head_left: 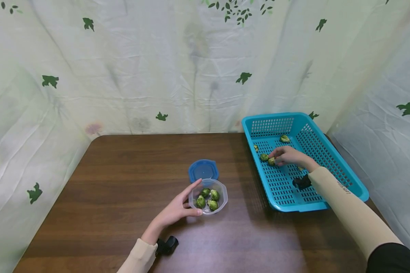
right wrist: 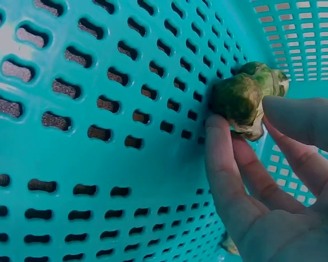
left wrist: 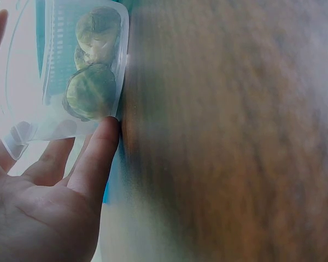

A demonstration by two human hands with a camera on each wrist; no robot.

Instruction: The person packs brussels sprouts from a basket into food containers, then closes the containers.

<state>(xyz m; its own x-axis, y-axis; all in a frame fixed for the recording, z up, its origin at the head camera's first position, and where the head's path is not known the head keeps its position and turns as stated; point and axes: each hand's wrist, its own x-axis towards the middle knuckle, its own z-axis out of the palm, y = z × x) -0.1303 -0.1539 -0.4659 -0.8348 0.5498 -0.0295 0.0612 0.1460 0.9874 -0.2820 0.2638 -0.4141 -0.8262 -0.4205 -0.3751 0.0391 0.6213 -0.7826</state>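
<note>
My left hand [head_left: 173, 213] holds the clear plastic container [head_left: 225, 199] on the wooden table, thumb on the near side and a finger along the far side. Several Brussels sprouts [head_left: 214, 195] lie inside it; in the left wrist view, sprouts [left wrist: 90, 91] show through its wall. Over at the right, my right hand [head_left: 288, 156] reaches down into the blue plastic basket [head_left: 279, 189]. Its thumb and fingers pinch a Brussels sprout [right wrist: 236, 101] close to the basket's perforated floor. Another sprout [head_left: 264, 157] sits just beside that one.
A blue lid [head_left: 203, 169] lies right behind the container. More sprouts in the basket include one near its far end [head_left: 284, 138]. A patterned white curtain [head_left: 133, 76] hangs behind the wooden table [head_left: 133, 163]. Black wrist cameras [head_left: 167, 245] sit at both wrists.
</note>
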